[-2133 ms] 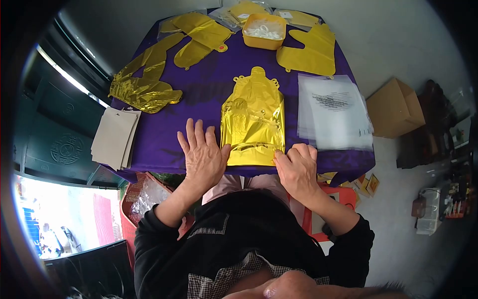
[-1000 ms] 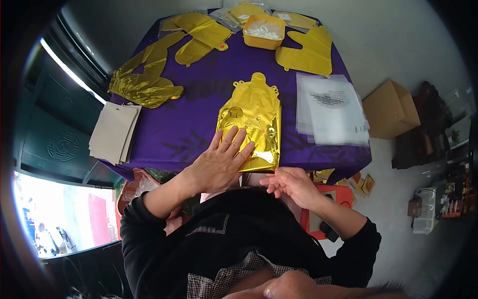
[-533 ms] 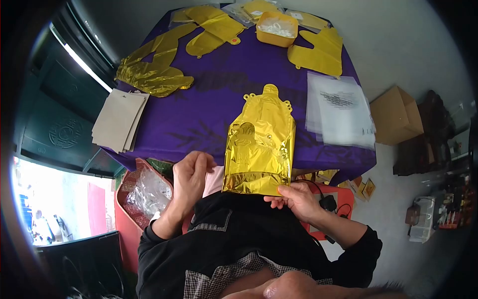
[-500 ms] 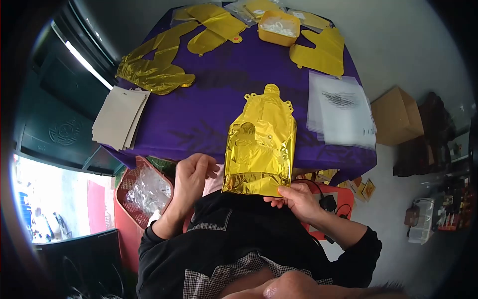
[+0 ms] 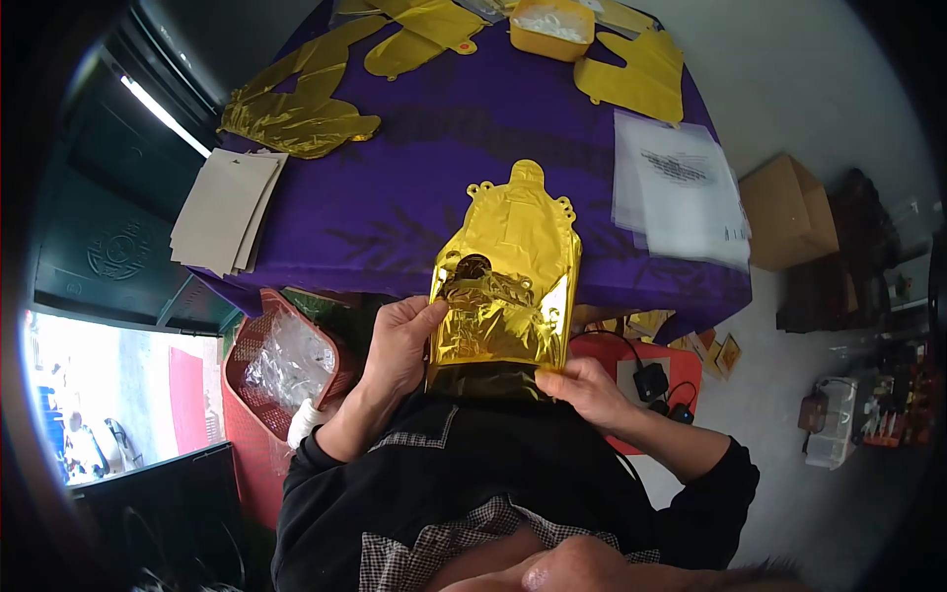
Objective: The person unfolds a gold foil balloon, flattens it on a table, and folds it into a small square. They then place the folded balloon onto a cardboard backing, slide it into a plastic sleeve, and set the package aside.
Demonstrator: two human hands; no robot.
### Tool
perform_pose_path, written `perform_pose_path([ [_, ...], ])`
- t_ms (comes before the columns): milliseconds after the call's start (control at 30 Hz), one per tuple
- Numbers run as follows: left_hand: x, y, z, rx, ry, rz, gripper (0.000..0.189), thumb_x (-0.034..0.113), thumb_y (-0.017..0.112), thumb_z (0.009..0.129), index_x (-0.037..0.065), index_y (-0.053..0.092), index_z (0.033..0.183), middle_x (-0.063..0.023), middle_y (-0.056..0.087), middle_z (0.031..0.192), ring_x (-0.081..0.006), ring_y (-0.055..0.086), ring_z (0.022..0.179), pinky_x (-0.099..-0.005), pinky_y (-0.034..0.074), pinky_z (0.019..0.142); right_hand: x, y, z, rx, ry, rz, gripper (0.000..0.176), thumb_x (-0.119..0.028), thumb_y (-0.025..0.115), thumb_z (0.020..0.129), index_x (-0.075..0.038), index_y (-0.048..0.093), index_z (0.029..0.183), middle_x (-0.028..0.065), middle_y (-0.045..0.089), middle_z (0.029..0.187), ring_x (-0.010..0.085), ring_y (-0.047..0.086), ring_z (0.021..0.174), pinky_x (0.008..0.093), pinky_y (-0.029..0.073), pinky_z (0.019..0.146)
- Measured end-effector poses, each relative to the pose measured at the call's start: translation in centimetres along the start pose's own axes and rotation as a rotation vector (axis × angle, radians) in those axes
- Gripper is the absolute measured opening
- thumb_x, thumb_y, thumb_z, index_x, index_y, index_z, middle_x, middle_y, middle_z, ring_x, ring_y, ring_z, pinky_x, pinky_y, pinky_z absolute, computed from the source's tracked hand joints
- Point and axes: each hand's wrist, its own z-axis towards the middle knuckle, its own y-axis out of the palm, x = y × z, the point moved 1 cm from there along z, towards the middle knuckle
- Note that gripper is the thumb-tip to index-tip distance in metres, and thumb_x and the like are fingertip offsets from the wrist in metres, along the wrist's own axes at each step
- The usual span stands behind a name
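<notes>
A folded, flat gold foil balloon (image 5: 505, 286) lies partly on the table edge and hangs toward my lap, its rounded tab pointing away from me. Small loops stick out on both sides of its upper part. My left hand (image 5: 402, 340) pinches its left edge, thumb on top. At the lower right corner, my right hand (image 5: 582, 387) grips the foil between thumb and fingers. The fingertips beneath the foil are hidden on both sides.
A purple cloth (image 5: 414, 197) covers the table. Around it lie grey cards (image 5: 222, 207), clear plastic bags (image 5: 686, 197), flat gold foil balloons (image 5: 636, 79) and a yellow tub (image 5: 552, 30). A red basket (image 5: 242, 370) with clear plastic stands left; a cardboard box (image 5: 789, 212) is right.
My left hand has moved right and taken hold of the balloon's left edge. The balloon has shifted slightly left, with my right hand still on its lower corner.
</notes>
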Motion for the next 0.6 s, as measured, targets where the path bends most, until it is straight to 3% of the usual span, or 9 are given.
perform_pose_path([
  [67, -0.1, 0.0, -0.1, 0.011, 0.001, 0.011, 0.023, 0.011, 0.056, 0.100, -0.010, 0.064, 0.104, -0.0114, 0.071, 0.094, -0.0118, 0.066, 0.078, -0.0254, 0.055, 0.072, 0.5, 0.2, 1.0, 0.164, -0.263, 0.070, 0.032, -0.030, 0.063, 0.097, -0.002, 0.067, 0.081, -0.0089, 0.050, 0.068, 0.0026, 0.042, 0.064, 0.0233, 0.035, 0.055],
  [100, -0.1, 0.1, -0.2, 0.009, -0.003, 0.013, 0.023, 0.011, 0.056, 0.100, -0.010, 0.064, 0.104, -0.0114, 0.071, 0.094, -0.0118, 0.066, 0.078, -0.0254, 0.055, 0.072, 0.7, 0.2, 1.2, 0.168, -0.262, 0.074, 0.032, -0.030, 0.063, 0.097, -0.002, 0.067, 0.081, -0.0089, 0.050, 0.068, 0.0026, 0.042, 0.064, 0.0233, 0.035, 0.055],
  [300, 0.3, 0.4, -0.2, -0.007, 0.037, -0.034, 0.020, 0.010, 0.057, 0.099, -0.008, 0.062, 0.106, -0.0095, 0.070, 0.095, -0.0107, 0.066, 0.078, -0.0246, 0.055, 0.073, 0.3, 1.1, 1.2, 0.171, -0.270, 0.180, 0.030, -0.024, 0.061, 0.098, 0.000, 0.068, 0.081, -0.0080, 0.058, 0.073, 0.0012, 0.047, 0.067, 0.0236, 0.039, 0.057],
  [367, 0.0, -0.3, 0.1, -0.051, 0.046, -0.026, 0.021, 0.010, 0.058, 0.098, -0.008, 0.062, 0.109, -0.0117, 0.070, 0.099, -0.0159, 0.068, 0.084, -0.0289, 0.056, 0.078, 0.4, 0.7, 1.2, 0.133, -0.267, 0.157, 0.030, -0.024, 0.061, 0.098, 0.001, 0.068, 0.082, -0.0073, 0.059, 0.074, 0.0012, 0.049, 0.069, 0.0232, 0.040, 0.059],
  [433, -0.2, -0.4, 0.2, -0.050, 0.042, -0.024, 0.020, 0.009, 0.058, 0.098, -0.008, 0.062, 0.108, -0.0120, 0.070, 0.100, -0.0154, 0.068, 0.084, -0.0285, 0.056, 0.078, 0.5, -0.2, 1.4, 0.098, -0.263, 0.135, 0.031, -0.024, 0.060, 0.098, 0.001, 0.068, 0.083, -0.0065, 0.060, 0.076, 0.0011, 0.050, 0.070, 0.0229, 0.041, 0.061],
  [500, -0.2, -0.3, 0.2, -0.052, 0.039, -0.006, 0.020, 0.009, 0.058, 0.098, -0.008, 0.062, 0.108, -0.0125, 0.070, 0.100, -0.0155, 0.068, 0.083, -0.0283, 0.056, 0.077, 0.8, -1.2, 2.2, 0.075, -0.245, 0.137, 0.036, -0.025, 0.047, 0.103, 0.005, 0.067, 0.105, 0.0044, 0.070, 0.098, 0.0107, 0.064, 0.090, 0.0276, 0.049, 0.082],
  [533, -0.2, -0.3, 0.2, -0.055, 0.038, -0.005, 0.020, 0.009, 0.058, 0.098, -0.008, 0.062, 0.108, -0.0125, 0.070, 0.100, -0.0155, 0.068, 0.083, -0.0283, 0.056, 0.077, 0.9, -1.4, 2.7, 0.083, -0.248, 0.263, 0.041, -0.029, 0.042, 0.104, 0.006, 0.064, 0.110, 0.0088, 0.070, 0.103, 0.0155, 0.066, 0.093, 0.0316, 0.051, 0.085],
  [600, -0.1, -0.2, 0.3, -0.066, 0.023, -0.012, 0.021, 0.009, 0.059, 0.097, -0.009, 0.062, 0.109, -0.0133, 0.070, 0.101, -0.0160, 0.068, 0.083, -0.0283, 0.056, 0.077, 0.4, -1.0, 3.3, 0.153, -0.312, 0.313, 0.040, -0.030, 0.044, 0.103, 0.004, 0.065, 0.102, 0.0051, 0.069, 0.095, 0.0120, 0.062, 0.088, 0.0310, 0.049, 0.079],
])
